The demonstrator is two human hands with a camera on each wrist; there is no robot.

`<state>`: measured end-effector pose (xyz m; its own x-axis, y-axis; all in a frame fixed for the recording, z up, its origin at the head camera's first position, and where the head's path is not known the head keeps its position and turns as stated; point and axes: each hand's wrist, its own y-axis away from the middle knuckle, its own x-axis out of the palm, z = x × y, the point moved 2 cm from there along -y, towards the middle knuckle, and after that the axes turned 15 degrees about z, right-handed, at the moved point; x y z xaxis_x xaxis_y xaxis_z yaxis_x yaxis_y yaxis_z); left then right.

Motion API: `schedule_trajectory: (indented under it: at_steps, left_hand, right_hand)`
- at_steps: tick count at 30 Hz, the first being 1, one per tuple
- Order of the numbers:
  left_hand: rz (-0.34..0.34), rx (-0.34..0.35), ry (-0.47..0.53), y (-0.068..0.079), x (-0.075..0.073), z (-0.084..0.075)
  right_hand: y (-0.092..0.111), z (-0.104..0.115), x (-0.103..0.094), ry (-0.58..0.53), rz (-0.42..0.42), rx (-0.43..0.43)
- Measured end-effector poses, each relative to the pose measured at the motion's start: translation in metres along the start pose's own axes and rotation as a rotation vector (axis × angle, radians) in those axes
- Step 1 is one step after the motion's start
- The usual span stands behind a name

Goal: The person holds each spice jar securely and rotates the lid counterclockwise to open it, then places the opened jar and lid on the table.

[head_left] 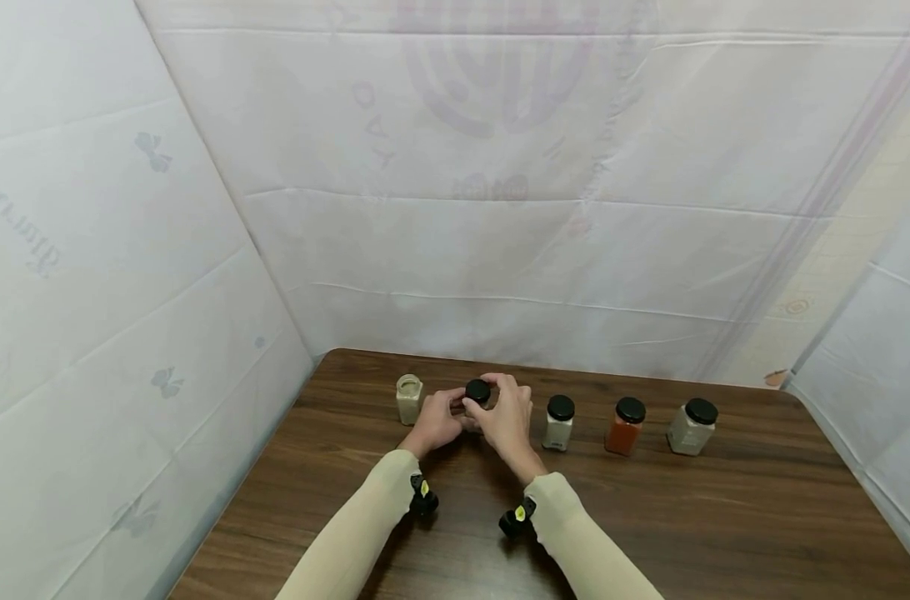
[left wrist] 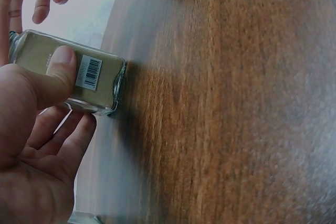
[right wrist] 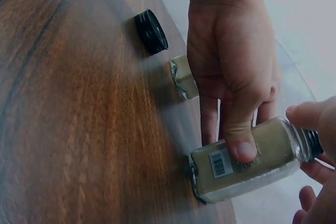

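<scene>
My left hand [head_left: 435, 423] grips the glass body of a spice jar [right wrist: 275, 142] filled with greenish-brown powder. A barcode label [left wrist: 89, 72] shows beside the left thumb. With its fingers and thumb, my right hand [head_left: 506, 418] holds the jar's black lid [head_left: 477, 390] at the rim; the lid sits on the neck. In the head view the jar stands upright, its body mostly hidden by the hands. Just left of the left hand stands a lidless jar [head_left: 409, 403] of pale powder. A loose black lid [right wrist: 151, 31] lies on the table near it in the right wrist view.
Right of the hands, a pale-powder jar [head_left: 557, 431], an orange-red spice jar [head_left: 623, 433] and a wider pale jar [head_left: 691, 435] stand in a row, all with black lids. The wooden table [head_left: 695, 525] ends at a white sheet wall [head_left: 440, 250] behind.
</scene>
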<state>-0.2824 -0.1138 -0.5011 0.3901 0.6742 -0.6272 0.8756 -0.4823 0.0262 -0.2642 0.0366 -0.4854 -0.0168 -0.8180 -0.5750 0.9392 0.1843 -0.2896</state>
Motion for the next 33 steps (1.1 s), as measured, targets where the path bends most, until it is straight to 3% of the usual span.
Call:
schedule_trajectory:
  at_steps: [10,16,21,33]
  left_hand:
    - [-0.006,-0.008,-0.002,-0.0011,-0.0008,0.0017]
    - [-0.003,-0.007,-0.005,-0.0011,0.0000,0.0018]
    - [-0.002,-0.012,-0.003,-0.0015,-0.0002,0.0012]
    - [0.007,-0.011,0.036,0.0003,0.0009,-0.0001]
  right_hand:
    - [-0.0009,-0.0028,-0.0036,-0.038,0.159,-0.033]
    - [-0.0010,-0.0032,-0.0045,-0.045,0.187,-0.039]
    - [-0.0011,-0.0026,-0.0046,-0.026,0.162,-0.049]
    - [-0.0019,-0.0054,-0.0021,-0.022,-0.014,0.035]
